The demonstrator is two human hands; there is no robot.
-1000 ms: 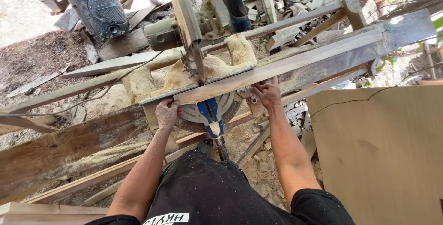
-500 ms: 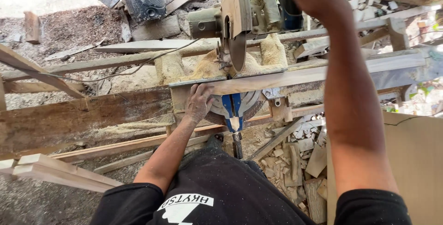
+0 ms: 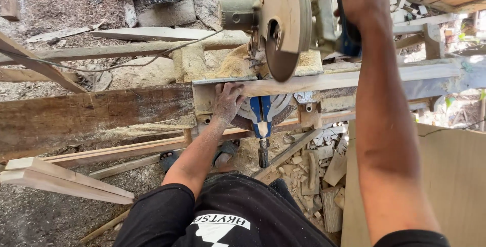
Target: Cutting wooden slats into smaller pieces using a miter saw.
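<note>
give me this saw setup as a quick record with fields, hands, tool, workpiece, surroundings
left hand: pressed flat on the wooden strip, left of the blade
right hand: closed grip on the saw handle, raised
tool: mitre saw, blade just above the strip, not cutting into it
workpiece: long wooden strip lying across the saw table
surroundings: sawdust pile behind the blade, offcuts on the ground, weathered plank to the left

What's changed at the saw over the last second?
The right hand left the wooden strip and rose to grip the saw handle. The left hand stayed pressing the strip on the saw table; the blade stays raised above it.
</note>
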